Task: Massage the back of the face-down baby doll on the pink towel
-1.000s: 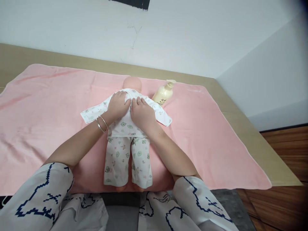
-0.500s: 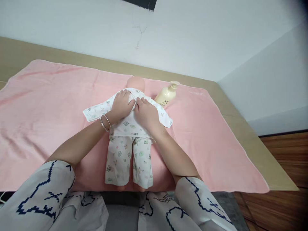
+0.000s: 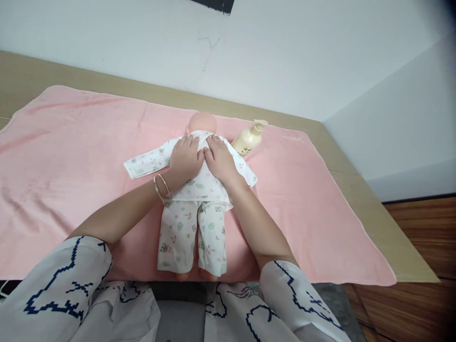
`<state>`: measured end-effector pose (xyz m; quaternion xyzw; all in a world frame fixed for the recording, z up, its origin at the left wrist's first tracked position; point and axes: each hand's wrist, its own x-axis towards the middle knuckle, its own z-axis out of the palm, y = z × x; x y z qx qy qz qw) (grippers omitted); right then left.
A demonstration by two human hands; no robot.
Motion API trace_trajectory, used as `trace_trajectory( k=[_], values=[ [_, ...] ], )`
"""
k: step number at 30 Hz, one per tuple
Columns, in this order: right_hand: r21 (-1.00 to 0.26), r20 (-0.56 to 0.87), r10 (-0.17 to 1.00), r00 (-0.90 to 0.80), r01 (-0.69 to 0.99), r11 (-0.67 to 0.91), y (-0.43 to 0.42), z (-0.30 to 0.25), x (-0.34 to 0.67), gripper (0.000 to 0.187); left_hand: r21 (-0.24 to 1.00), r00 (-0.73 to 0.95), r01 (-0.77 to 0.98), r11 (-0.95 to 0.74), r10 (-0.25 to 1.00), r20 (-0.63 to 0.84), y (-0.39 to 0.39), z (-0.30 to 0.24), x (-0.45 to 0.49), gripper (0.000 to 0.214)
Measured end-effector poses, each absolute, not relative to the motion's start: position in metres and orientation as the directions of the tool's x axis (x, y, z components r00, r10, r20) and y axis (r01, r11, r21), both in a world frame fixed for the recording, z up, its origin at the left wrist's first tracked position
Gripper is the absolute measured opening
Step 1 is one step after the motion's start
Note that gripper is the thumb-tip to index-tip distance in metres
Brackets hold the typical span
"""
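A baby doll (image 3: 202,122) lies on a pink blanket, its head toward the wall and its feet toward me. It wears a white printed long-sleeved top (image 3: 199,189) and matching printed trousers (image 3: 178,237). My left hand (image 3: 187,156) rests flat on the left side of the top's chest, fingers stretched toward the doll's neck. On the right side of the chest lies my right hand (image 3: 220,159), also flat with fingers extended. The two thumbs almost meet in the middle. The cloth under my palms is hidden.
A pale yellow pump bottle (image 3: 248,137) lies tilted on the pink blanket (image 3: 302,209), right of the doll's shoulder. The blanket covers most of a wooden table (image 3: 388,242). A white wall (image 3: 270,57) stands behind the table's far edge.
My left hand has shifted slightly right, toward the chest's middle. My right hand has moved up a little, and its curled fingers have straightened and flattened on the top.
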<state>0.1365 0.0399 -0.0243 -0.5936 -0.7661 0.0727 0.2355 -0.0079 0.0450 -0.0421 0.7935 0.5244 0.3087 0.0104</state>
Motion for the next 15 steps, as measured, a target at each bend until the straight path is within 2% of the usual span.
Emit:
trace_trajectory(
  k=[7, 15],
  values=[
    [-0.265, 0.257, 0.961, -0.098, 0.950, 0.168, 0.011, -0.010, 0.107, 0.048, 0.420, 0.276, 0.780, -0.463, 0.858, 0.433, 0.065, -0.044, -0.019, 0.047],
    [-0.432, 0.263, 0.957, -0.125, 0.872, 0.233, 0.038, -0.024, 0.133, 0.056, 0.430, 0.251, 0.772, -0.469, 0.845, 0.472, 0.061, -0.049, -0.015, 0.048]
  ],
)
